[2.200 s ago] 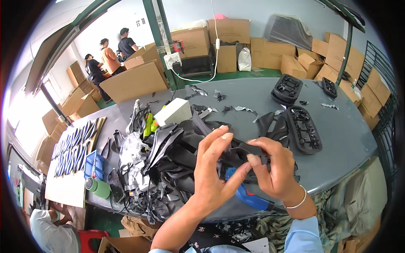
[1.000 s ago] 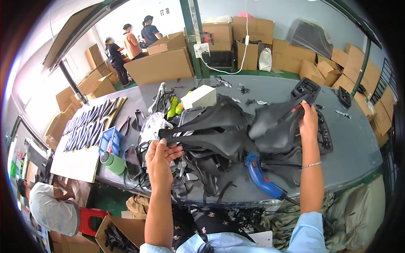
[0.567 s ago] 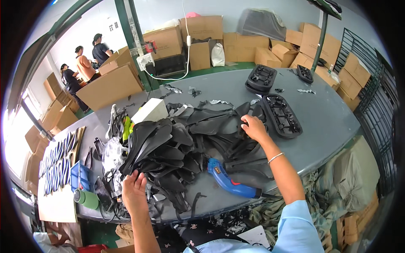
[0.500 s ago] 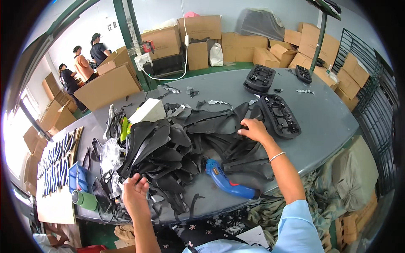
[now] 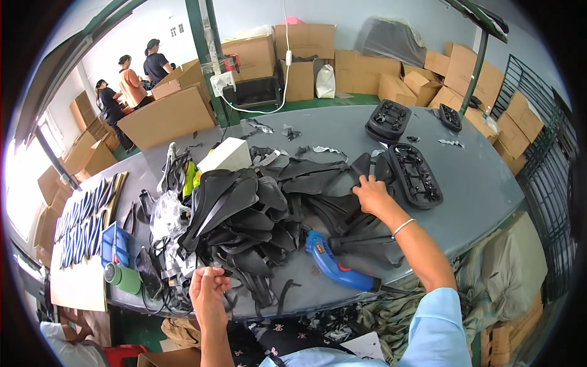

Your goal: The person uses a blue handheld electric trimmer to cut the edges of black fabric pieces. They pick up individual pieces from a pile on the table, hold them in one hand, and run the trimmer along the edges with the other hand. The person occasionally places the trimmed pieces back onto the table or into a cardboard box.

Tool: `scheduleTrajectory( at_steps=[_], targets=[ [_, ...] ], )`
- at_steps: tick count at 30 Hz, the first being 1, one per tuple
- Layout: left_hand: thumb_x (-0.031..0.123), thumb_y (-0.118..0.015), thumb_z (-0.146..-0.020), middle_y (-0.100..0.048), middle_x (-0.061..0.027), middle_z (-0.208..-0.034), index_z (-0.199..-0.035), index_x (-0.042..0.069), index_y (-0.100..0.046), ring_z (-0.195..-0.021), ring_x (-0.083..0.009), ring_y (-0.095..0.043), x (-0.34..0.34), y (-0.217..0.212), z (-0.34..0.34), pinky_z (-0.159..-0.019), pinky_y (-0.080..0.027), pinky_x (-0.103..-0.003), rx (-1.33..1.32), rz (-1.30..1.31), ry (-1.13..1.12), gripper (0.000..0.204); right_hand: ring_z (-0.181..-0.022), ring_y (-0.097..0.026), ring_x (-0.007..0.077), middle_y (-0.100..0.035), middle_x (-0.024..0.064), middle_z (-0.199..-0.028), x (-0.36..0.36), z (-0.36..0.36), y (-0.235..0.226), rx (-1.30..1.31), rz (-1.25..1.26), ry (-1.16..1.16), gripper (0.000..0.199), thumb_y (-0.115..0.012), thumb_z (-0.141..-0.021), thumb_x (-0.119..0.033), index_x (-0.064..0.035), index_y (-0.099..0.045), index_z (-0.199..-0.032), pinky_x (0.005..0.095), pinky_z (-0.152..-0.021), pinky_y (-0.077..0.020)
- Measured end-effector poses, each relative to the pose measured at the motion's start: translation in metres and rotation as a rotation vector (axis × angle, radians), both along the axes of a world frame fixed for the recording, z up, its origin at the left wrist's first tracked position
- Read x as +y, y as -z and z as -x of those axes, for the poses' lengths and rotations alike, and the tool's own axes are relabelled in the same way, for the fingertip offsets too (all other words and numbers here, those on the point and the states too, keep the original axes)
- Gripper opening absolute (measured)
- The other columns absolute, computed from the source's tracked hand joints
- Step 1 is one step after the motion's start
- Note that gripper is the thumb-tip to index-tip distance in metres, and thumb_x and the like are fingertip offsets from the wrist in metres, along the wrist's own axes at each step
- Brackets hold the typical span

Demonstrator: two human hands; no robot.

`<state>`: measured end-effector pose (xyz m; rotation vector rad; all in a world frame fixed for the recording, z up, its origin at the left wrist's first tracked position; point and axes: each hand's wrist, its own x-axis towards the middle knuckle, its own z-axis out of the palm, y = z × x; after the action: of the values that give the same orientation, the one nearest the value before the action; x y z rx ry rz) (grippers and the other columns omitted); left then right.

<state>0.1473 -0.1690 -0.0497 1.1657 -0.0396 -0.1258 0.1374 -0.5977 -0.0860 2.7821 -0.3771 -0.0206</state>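
Observation:
My right hand (image 5: 374, 197) reaches over the right side of the table, its fingers closed on the edge of a black flat, fin-shaped piece (image 5: 362, 164). My left hand (image 5: 210, 295) is near the table's front edge, thumb and fingertips pinched together. Something small and dark shows at those fingertips, too small to name. Between the hands lies a large heap of black fin-shaped pieces (image 5: 238, 211). A blue corded hand tool (image 5: 339, 264) rests in front of the heap. Beyond my right hand sits a black oval moulded tray (image 5: 416, 175) with small black parts in it.
Two more black trays (image 5: 389, 119) (image 5: 450, 117) stand farther back. A white block (image 5: 226, 155), clear plastic bag (image 5: 167, 217), blue basket (image 5: 115, 244) and green bottle (image 5: 122, 278) lie left. Black strips line a board (image 5: 79, 293). Cartons (image 5: 354, 70) and several people are beyond.
My left hand has gone from loosely open to pinched. My right hand has shifted slightly over the black pieces. The whole view has moved a little to the left.

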Motion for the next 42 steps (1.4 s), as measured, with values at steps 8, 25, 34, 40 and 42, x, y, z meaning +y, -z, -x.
scheduleTrajectory(
  at_steps=[8,25,34,40,42],
  targets=[
    [0.019,-0.043,-0.097,-0.06,-0.0113,-0.084,-0.088,0.003,-0.052,-0.07,-0.0173,-0.059,0.006,-0.037,0.051,-0.063,-0.048,-0.029,-0.328,0.03,-0.043,0.02,-0.074,-0.065,0.0296,-0.063,0.0149,-0.085,-0.044,0.041,-0.04,-0.806,-0.095,0.115,0.018,-0.055,-0.079,-0.007,-0.004,-0.053,-0.096,0.0409,-0.063,-0.0542],
    [0.029,-0.041,-0.097,-0.056,-0.0103,-0.122,-0.134,0.016,-0.041,-0.115,-0.0292,-0.05,0.059,-0.113,0.191,-0.09,-0.038,-0.048,-1.038,0.806,0.22,0.04,-0.093,-0.065,0.0257,-0.062,0.0174,-0.1,0.202,0.124,-0.086,-1.188,-2.295,0.003,0.023,-0.054,-0.085,-0.003,0.0,-0.052,-0.107,0.0318,-0.061,-0.0601],
    [0.024,-0.041,-0.097,-0.054,-0.0073,-0.127,-0.135,0.015,-0.042,-0.12,-0.0215,-0.046,0.132,-0.121,0.229,-0.096,-0.037,-0.042,-1.41,0.867,-0.268,0.039,-0.085,-0.067,0.03,-0.065,0.0186,-0.097,0.319,0.134,-0.056,-0.761,-2.576,0.16,0.023,-0.055,-0.083,0.001,0.0019,-0.055,-0.106,0.0349,-0.068,-0.0597],
    [0.02,-0.041,-0.097,-0.052,-0.0053,-0.131,-0.136,0.014,-0.042,-0.124,-0.0164,-0.044,0.168,-0.126,0.256,-0.099,-0.036,-0.037,-1.678,0.802,-0.614,0.039,-0.082,-0.067,0.0282,-0.066,0.0182,-0.095,0.347,0.13,-0.056,-0.51,-2.586,0.104,0.022,-0.056,-0.082,0.001,0.0018,-0.058,-0.104,0.033,-0.068,-0.0588],
    [0.019,-0.041,-0.097,-0.051,-0.0047,-0.133,-0.137,0.013,-0.042,-0.125,-0.0147,-0.043,0.173,-0.129,0.266,-0.101,-0.035,-0.036,-1.756,0.76,-0.701,0.04,-0.082,-0.067,0.0282,-0.066,0.0185,-0.095,0.351,0.127,-0.055,-0.524,-2.551,0.153,0.022,-0.056,-0.082,0.001,0.0016,-0.059,-0.103,0.0331,-0.068,-0.0589]
  ],
)
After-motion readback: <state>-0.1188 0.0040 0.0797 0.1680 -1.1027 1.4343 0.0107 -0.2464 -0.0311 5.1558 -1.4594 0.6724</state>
